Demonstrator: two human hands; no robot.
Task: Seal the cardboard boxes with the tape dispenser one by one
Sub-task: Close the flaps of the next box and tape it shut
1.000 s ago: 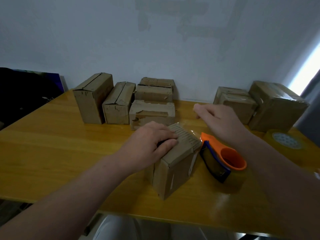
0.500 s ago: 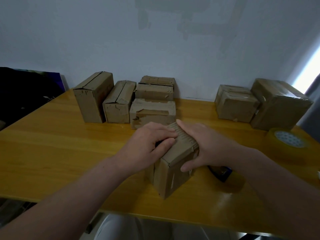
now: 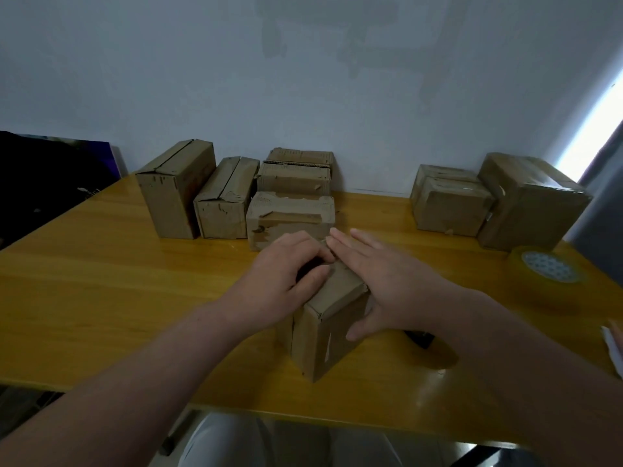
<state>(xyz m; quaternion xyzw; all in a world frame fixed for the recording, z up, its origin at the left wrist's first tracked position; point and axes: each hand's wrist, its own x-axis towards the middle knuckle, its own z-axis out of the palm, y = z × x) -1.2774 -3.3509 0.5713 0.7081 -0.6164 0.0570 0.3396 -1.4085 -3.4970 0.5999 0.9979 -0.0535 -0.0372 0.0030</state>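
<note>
Presently, four boxes (image 3: pixel 226 200) stand grouped at the back left of the table (image 3: pixel 101 281), close to the wall. Bare table top lies in front of them, down to the near edge.

The left hand (image 3: pixel 286 274) grips the top of the centre box (image 3: pixel 333 335); its fingers (image 3: pixel 313 274) are curled over the top's left edge, with a dark gap beneath them. This box stands upright near the table's near edge, one corner turned toward the camera.

The right hand (image 3: pixel 387 281) lies flat on the same top, fingers (image 3: pixel 350 247) straight and slightly spread, thumb down the box's right side. Only a dark part of the tape dispenser (image 3: pixel 419 338) shows, just beyond that wrist.

Two boxes (image 3: pixel 448 207) sit at the back right, well apart from the left group. A tape roll (image 3: pixel 546 271) lies flat near the right edge.
</note>
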